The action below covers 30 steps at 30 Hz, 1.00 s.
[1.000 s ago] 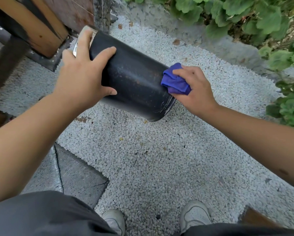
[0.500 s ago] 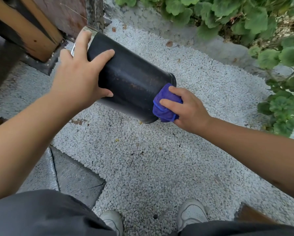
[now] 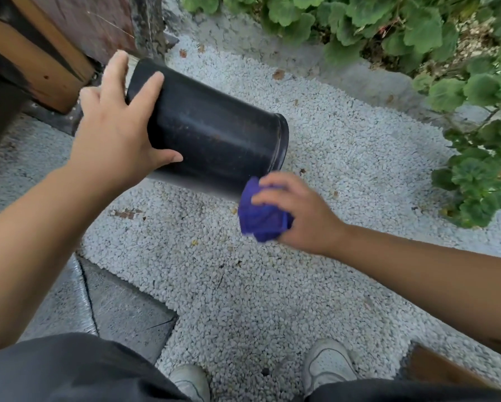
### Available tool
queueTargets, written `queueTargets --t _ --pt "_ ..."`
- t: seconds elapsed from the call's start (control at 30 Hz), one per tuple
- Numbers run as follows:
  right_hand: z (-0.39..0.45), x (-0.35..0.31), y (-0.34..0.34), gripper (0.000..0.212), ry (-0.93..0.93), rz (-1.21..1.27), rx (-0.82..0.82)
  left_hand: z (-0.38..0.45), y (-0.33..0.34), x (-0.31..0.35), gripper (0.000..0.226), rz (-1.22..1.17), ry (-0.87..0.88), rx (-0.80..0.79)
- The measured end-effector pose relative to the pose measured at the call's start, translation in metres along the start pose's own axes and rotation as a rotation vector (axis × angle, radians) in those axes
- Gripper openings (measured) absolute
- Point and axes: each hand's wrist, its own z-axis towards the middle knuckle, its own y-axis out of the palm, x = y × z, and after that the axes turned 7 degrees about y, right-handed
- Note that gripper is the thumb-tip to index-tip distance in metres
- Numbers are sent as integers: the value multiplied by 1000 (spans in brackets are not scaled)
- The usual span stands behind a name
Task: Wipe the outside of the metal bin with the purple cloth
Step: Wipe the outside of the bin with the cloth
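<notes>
Your left hand (image 3: pixel 119 134) spread wide, fingers wrapped over upper wall of dark cylindrical metal bin (image 3: pixel 214 140); bin tilted on its side above white gravel ground (image 3: pixel 272 285); judge it rigid, light enough for one hand, smooth wall likely slippery, so keep hold near rim end; wooden post (image 3: pixel 40 68) crowds left; your right hand (image 3: pixel 298 216) bunched around soft purple cloth (image 3: pixel 261 219), just below bin's base edge; green leafy plants (image 3: pixel 417 39) hem right; open room toward you.

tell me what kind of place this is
Probably a garden or yard path: white gravel underfoot, leafy green plants along a concrete edge, and a weathered wooden structure beside it.
</notes>
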Motion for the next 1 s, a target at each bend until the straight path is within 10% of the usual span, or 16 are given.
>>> queueTargets --t 0.13,0.3,0.53,0.7,1.0 --pt "36 -6 -27 56 291 190 307 4 -1 7 125 -64 -20 62" --pt "55 12 -29 12 539 297 413 11 0 -4 99 -447 6 209" --pt "55 29 -33 66 873 566 406 -30 39 -16 44 -409 -221 -24" --pt "60 34 -51 12 854 708 373 -13 21 -6 38 -337 -171 -15" --pt "81 40 -53 35 802 679 313 -7 -14 -8 56 -337 -179 -59"
